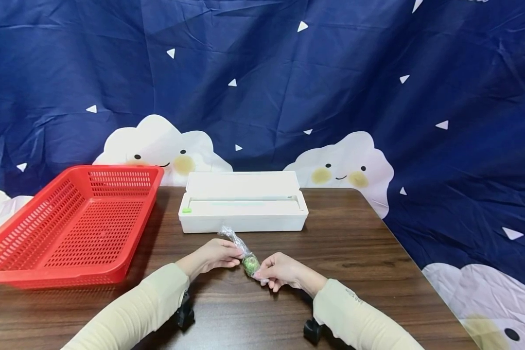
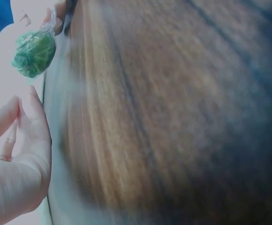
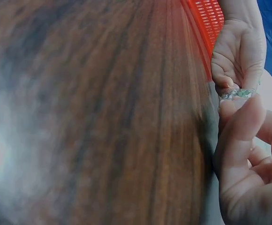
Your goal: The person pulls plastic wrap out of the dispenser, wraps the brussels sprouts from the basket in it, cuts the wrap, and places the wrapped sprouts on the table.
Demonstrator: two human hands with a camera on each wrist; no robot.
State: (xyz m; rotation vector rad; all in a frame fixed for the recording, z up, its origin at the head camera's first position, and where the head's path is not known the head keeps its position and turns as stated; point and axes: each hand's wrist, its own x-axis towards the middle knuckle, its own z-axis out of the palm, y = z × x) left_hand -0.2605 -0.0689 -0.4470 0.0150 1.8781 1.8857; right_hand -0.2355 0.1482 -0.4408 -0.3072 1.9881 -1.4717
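Observation:
A small round green bundle, wrapped in clear plastic film, hangs between the two hands just over the table. A loose tail of the film sticks out up and to the left. My left hand pinches the film on the bundle's left side with thumb and fingertips. On the other side, my right hand pinches the gathered film end. The left wrist view shows the green bundle just beyond the left fingertips. What is inside is too blurred to name.
A long white box with its lid raised stands behind the hands; a small green tab sits at its left end. At the left is a red perforated basket. The brown wooden table ends at a blue cloud-patterned cloth.

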